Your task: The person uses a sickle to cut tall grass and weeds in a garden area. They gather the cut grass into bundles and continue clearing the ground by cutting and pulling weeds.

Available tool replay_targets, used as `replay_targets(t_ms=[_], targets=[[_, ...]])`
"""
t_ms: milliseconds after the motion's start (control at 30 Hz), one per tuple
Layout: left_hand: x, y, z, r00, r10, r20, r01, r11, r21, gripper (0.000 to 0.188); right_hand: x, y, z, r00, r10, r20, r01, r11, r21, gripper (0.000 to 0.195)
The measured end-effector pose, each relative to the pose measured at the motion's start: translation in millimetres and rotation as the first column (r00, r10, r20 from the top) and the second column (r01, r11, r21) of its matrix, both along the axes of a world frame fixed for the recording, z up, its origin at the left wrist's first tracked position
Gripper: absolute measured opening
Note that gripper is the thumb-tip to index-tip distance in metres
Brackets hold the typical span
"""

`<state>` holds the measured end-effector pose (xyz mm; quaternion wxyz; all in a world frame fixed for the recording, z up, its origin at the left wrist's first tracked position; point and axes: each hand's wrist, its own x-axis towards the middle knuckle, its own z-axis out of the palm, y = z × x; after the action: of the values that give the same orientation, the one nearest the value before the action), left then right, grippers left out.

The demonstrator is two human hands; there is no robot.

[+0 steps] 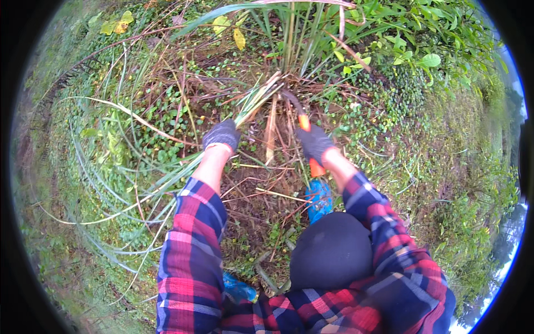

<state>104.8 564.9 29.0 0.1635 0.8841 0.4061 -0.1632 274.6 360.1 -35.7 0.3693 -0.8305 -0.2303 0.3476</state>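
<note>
My left hand [222, 135], in a dark knit glove, grips a bundle of long grass stalks [255, 102]. The pale ends of the bundle point up towards the grass clump, while its long leaves trail behind the wrist to the left. My right hand [313, 144], gloved alike, is closed around the orange handle [304, 122] of a sickle. The sickle's dark curved blade [293, 100] lies at the base of the standing grass clump [298, 46], close to the bundle's ends. Whether the blade touches the stalks I cannot tell.
Blue-covered shoes [319, 200] stand on the soil below me, beside my dark-clad knee [331, 252]. A leafy green shrub [417, 46] grows at the upper right. Low weeds [162, 137] and dry stalks [271, 129] cover the ground. A fern-like dark frond [62, 81] arches at left.
</note>
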Motion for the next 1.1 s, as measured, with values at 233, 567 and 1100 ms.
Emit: replay_targets(t_ms=[233, 567, 1100], targets=[[-16.9, 8.5, -14.4, 0.994, 0.108, 0.020, -0.106, 0.992, -0.067, 0.040, -2.3, 43.1, 22.0, 0.991, 0.023, 0.132, -0.015, 0.998, -0.063, 0.050], [-10.3, 2.5, -1.4, 0.999, 0.054, -0.005, -0.054, 0.998, 0.011, 0.029, 5.3, 43.2, 13.4, 0.987, 0.099, -0.128, -0.107, 0.993, -0.052, 0.037], [-11.3, 0.5, 21.1, 0.998, -0.006, -0.061, 0.008, 0.999, 0.040, 0.028, -6.0, 31.9, 35.0, 0.979, 0.096, -0.179, -0.107, 0.993, -0.054, 0.044]])
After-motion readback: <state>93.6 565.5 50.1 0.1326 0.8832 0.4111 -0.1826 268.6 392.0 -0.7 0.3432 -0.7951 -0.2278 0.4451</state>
